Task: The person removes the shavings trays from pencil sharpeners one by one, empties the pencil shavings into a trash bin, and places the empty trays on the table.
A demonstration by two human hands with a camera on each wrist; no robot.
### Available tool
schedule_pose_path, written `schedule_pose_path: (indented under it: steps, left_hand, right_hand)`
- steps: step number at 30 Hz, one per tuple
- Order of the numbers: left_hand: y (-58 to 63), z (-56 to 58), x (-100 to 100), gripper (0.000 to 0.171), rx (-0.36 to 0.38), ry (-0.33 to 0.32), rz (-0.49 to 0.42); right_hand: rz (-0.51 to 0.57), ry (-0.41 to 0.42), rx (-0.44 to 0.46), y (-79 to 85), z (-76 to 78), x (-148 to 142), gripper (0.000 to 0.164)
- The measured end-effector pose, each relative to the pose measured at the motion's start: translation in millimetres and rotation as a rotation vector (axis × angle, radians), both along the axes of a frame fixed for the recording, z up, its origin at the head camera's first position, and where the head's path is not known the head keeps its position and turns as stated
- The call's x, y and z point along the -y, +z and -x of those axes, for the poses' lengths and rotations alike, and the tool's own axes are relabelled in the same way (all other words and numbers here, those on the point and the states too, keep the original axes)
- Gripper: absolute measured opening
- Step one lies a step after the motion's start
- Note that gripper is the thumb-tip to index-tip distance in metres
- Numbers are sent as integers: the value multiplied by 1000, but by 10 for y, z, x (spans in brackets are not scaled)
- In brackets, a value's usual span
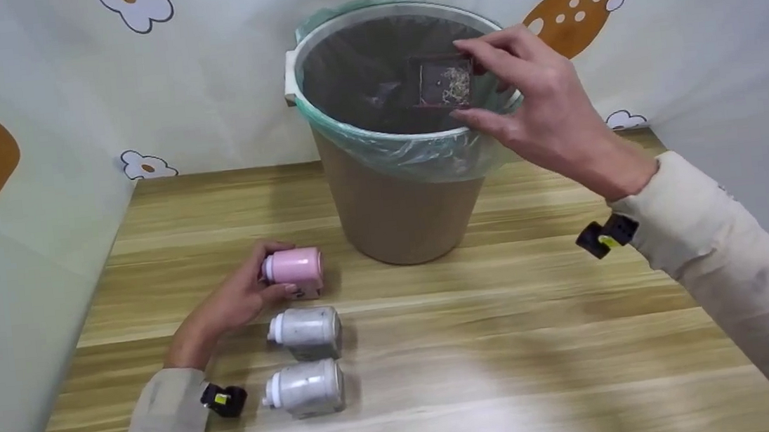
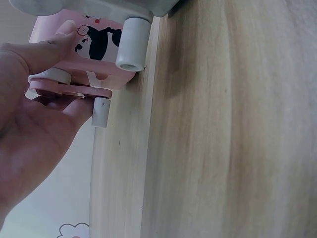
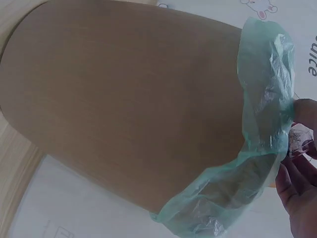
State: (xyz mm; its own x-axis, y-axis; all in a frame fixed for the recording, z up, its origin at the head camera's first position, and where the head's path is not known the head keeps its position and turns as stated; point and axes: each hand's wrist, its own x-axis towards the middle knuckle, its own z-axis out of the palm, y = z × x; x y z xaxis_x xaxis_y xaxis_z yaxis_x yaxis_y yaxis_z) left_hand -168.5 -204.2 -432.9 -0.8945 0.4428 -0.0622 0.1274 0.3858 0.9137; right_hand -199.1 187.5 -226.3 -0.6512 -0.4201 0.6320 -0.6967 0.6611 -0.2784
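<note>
The counter (image 1: pixel 545 342) carries, at its far side, a bin (image 1: pixel 405 207). Nearer, at left, the left hand (image 1: pixel 254 288) curls its fingers round the pink sharpener (image 1: pixel 300 266), likely stiff. Over or just inside the bin's right part, hard to tell, the right hand's (image 1: pixel 538 92) fingers pinch the clear tray (image 1: pixel 444 83), seemingly light, brittle, best held by opposite edges.

Sideways, cut-off lettering (image 3: pixel 313 58) ending in "ce" stands on the wall covering (image 3: pixel 303 25).
</note>
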Motion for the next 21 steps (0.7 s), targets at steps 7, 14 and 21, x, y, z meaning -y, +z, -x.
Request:
schedule_pose_path:
  steps: [7, 14, 21]
  left_hand:
    - [-2, 0, -7, 53, 11, 1, -9]
    - [2, -7, 6, 56, 21, -9, -12]
    - [-15, 10, 12, 56, 6, -8, -6]
  right_hand:
    - [-88, -18, -26, 60, 71, -25, 55]
    - [-158, -20, -62, 120, 123, -24, 50]
    - [-232, 9, -160, 109, 180, -30, 46]
